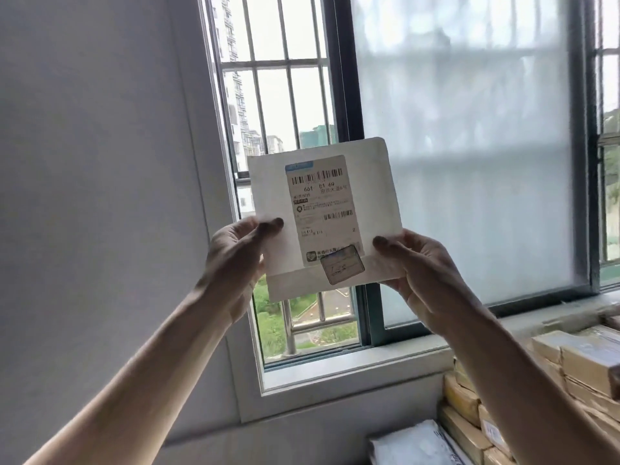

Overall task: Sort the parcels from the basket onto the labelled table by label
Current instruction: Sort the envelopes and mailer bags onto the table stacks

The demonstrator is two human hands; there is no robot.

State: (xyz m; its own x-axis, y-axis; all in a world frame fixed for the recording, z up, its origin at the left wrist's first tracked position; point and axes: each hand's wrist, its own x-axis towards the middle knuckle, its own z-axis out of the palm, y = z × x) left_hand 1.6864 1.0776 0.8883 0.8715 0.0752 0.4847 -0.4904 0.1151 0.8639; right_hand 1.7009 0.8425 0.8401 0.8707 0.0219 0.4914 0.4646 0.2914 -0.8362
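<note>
Two hands hold one flat white envelope parcel (pixel 372 196) upright in front of the window (pixel 349 95). The left hand (pixel 231 260) pinches its lower left edge, thumb on the face. The shipping label (pixel 318 209) runs down the middle, with a small handwritten sticker (pixel 342 268) at its foot. The right hand (pixel 426 280) pinches the lower right edge likewise. The parcel looks thin, light and fairly stiff, so edge pinches clear of the label suit it. Brown boxed parcels (pixel 587 360) are stacked low at the right.
</note>
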